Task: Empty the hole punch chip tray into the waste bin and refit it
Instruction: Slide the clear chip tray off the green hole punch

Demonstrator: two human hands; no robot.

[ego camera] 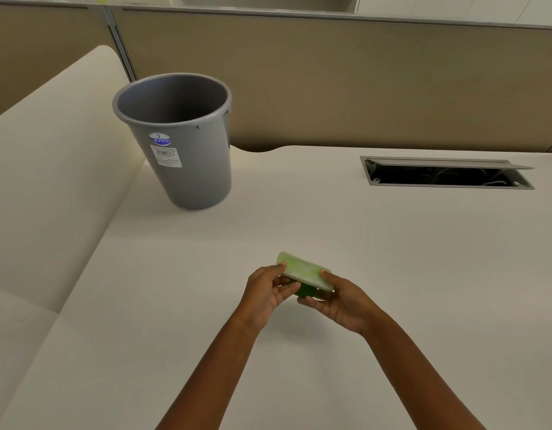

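Both hands grip the punch (304, 274).
Left hand (267, 294) and right hand (343, 301) clasp its ends, well apart from the bin (187, 169).

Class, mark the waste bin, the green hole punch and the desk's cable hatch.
waste bin (187, 169), head view, front wall below its label.
hole punch (302, 270), head view, pale underside turned up between both hands.
cable hatch (448, 176), head view, dark opening under the lifted flap.

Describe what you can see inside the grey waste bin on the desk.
Only the bare grey inner wall of the waste bin shows, with no rubbish in sight. Its floor is hidden by the near rim, so any contents at the bottom cannot be seen.
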